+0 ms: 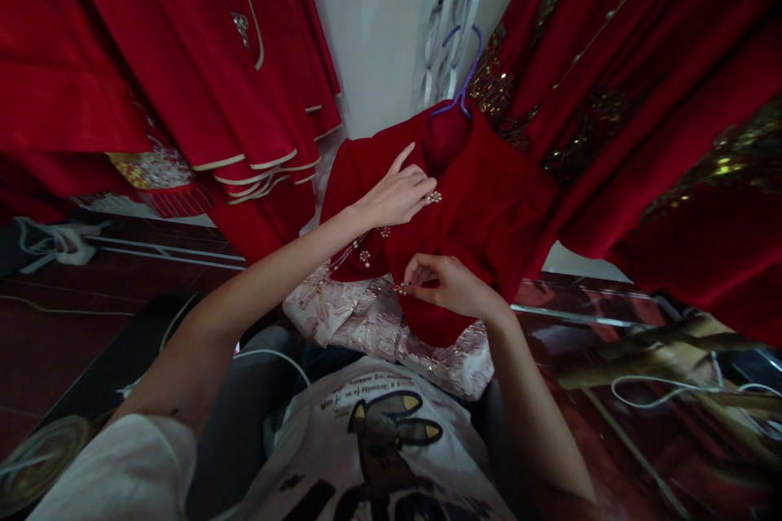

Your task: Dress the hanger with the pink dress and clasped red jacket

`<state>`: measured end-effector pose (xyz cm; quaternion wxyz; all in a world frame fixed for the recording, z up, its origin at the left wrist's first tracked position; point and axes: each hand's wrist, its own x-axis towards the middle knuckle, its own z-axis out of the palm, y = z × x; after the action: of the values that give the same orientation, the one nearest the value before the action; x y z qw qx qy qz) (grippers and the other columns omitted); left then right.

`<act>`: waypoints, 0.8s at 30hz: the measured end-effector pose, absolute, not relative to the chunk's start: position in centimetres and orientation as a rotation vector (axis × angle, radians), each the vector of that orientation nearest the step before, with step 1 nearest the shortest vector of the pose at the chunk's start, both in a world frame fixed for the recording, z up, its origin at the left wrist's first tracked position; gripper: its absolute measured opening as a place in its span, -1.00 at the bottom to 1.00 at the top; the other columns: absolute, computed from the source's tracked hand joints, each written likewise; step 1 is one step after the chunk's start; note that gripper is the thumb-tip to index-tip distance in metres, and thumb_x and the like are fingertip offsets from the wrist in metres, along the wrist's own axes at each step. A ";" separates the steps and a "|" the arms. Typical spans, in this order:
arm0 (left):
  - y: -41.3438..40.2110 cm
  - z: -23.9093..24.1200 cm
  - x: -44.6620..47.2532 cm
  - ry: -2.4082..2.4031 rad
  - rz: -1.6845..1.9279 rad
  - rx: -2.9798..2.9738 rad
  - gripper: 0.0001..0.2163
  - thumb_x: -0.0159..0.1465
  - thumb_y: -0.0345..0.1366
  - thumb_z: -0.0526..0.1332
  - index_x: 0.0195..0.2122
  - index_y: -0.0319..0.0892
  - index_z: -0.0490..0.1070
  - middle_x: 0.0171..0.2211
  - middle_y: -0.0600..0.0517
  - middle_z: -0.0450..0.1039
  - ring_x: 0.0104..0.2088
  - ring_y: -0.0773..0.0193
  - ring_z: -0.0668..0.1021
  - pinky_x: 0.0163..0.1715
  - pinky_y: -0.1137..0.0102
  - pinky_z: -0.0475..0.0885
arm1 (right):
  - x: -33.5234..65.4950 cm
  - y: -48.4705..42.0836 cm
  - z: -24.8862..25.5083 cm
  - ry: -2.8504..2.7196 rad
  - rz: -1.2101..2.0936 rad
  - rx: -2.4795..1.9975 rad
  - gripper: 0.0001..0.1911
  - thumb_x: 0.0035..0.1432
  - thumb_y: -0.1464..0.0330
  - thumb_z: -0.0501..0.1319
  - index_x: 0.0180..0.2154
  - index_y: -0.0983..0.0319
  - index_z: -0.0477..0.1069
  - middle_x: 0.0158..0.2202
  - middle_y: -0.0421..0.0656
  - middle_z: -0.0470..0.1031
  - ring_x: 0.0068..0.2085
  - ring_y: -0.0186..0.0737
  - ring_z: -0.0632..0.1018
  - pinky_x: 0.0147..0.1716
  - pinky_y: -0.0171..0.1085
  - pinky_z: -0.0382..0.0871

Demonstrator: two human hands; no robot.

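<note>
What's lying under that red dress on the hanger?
A pale pink brocade cloth shows below the red dress, beside the right hand. How far it runs underneath is hidden by the red fabric.

Dark glossy floor (79, 342), white cable (665, 400), bundled white cord (58, 242)

red robes (183, 57) hanging left | gold-embroidered red garments (611, 98) right | pink brocade fabric (354, 317) | white cable (660, 399)
</note>
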<state>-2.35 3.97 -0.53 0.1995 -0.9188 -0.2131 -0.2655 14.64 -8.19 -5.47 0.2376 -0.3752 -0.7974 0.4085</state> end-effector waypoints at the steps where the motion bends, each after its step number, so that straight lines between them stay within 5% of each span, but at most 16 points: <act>1: 4.1 -0.5 -2.4 -0.590 -0.724 -2.557 -0.84 0.36 -0.38 0.04 -0.20 -0.21 0.42 -0.34 0.01 0.47 -0.17 0.20 0.49 0.34 -0.16 -0.06 | 14.6 -8.2 -5.4 -2.188 1.117 -1.035 -0.96 0.16 0.41 0.25 -0.30 0.23 0.41 -0.36 -0.18 0.54 -0.33 -0.30 0.54 -0.29 -0.29 0.44; 10: 4.3 -0.2 -2.5 -0.555 -0.672 -2.456 -0.79 0.41 -0.34 0.01 -0.19 -0.22 0.44 -0.39 0.02 0.48 -0.22 0.23 0.48 0.32 -0.24 -0.06 | 15.4 -7.8 -5.7 -2.218 1.167 -1.097 -0.83 0.19 0.29 0.26 -0.20 0.23 0.43 -0.22 -0.13 0.56 -0.21 -0.25 0.57 -0.15 -0.21 0.49; 17: 4.6 -0.1 -3.9 -0.653 -0.680 -2.578 -0.67 0.36 -0.02 0.09 -0.13 -0.17 0.44 -0.32 0.01 0.49 -0.12 0.13 0.49 0.33 -0.23 -0.18 | 16.4 -6.0 -3.5 -1.834 1.057 -1.110 -0.73 0.13 0.18 0.31 -0.21 0.21 0.42 -0.16 -0.10 0.56 -0.12 -0.19 0.58 -0.01 -0.14 0.48; 21: 3.8 -0.8 -4.1 -0.873 -0.735 -2.460 -0.73 0.34 -0.12 0.11 -0.18 -0.19 0.48 -0.12 -0.16 0.47 0.06 -0.06 0.42 0.28 -0.25 -0.05 | 13.8 -2.3 -0.8 -1.508 0.874 -1.041 -0.52 0.27 0.01 0.09 0.09 0.14 0.29 0.09 -0.05 0.44 0.16 -0.15 0.46 0.12 -0.12 0.41; 24: 2.7 -1.8 -4.1 -1.097 -1.013 -2.265 -0.75 0.28 -0.28 0.17 -0.03 -0.20 0.41 0.14 -0.26 0.33 0.24 -0.18 0.28 0.27 -0.29 -0.06 | 10.9 -0.2 -0.1 -1.464 0.759 -1.186 -0.28 0.28 -0.08 -0.03 0.26 0.25 0.10 0.25 0.08 0.26 0.33 0.00 0.25 0.22 0.02 0.27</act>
<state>-4.06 2.68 -1.82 0.2129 -0.8158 -0.3950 -0.3648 10.89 -0.21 -0.05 0.5271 -0.4963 -0.6125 0.3174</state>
